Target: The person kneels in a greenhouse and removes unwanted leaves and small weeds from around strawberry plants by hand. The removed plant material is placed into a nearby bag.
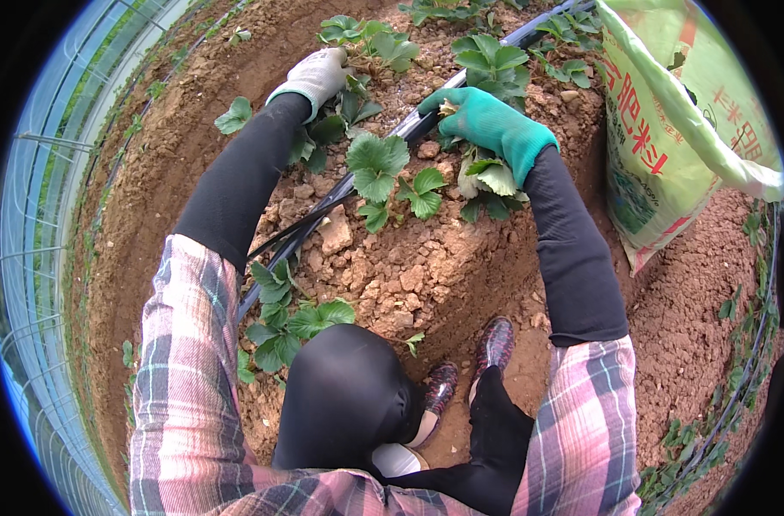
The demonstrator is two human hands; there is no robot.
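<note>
My left hand [319, 76], in a whitish knit glove, reaches into a strawberry plant [392, 50] on the far side of the raised soil bed; its fingertips are hidden at the stems. My right hand [488, 119] wears a green glove. Its thumb and fingers are closed around a pale, dry leaf piece [448, 108], just right of the black drip line [405, 129]. Pale, wilted-looking leaves [495, 177] lie under its palm. Another strawberry plant [377, 168] grows between my arms.
A green-and-white woven sack [650, 148] bearing red writing stands open at the right. More strawberry plants [288, 329] grow close to my knee. Loose clods [337, 232] cover the bed. My shoes [495, 345] rest in the furrow. A clear plastic greenhouse wall [40, 213] runs along the left.
</note>
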